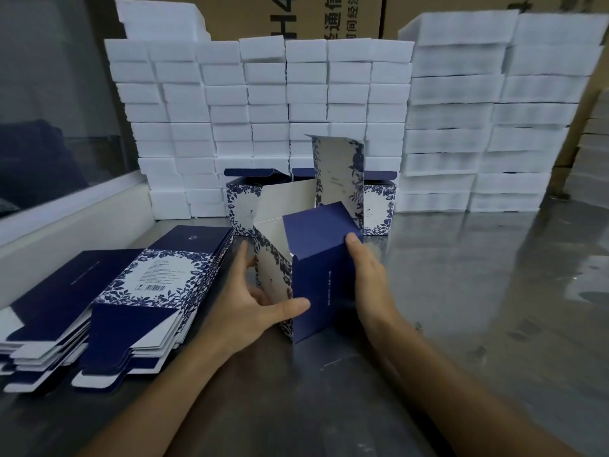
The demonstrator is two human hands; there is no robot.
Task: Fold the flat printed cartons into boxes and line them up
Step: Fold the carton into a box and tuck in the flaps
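Half-formed carton (316, 272) stands at table centre between both hands, long axis upright and leaning slightly away; navy panel faces the camera, floral panel on its left side, and one tall flap (339, 173) is still raised at the far end.

Left hand (250, 305) grips its lower left corner, thumb across the navy face, fingers curled behind the floral side. Right hand (369, 285) lies flat along the right wall, fingers straight, tips at the upper edge. The left looks marginally nearer the open side.

Judgement: next move closes that raised flap.

Finished boxes (379, 206) stand in a row just behind. Stack of flat cartons (138, 291) lies to the left, barcode visible, small print unreadable. White foam blocks (263, 103) are stacked beyond. Brown shipping carton (329, 14) shows "通信".
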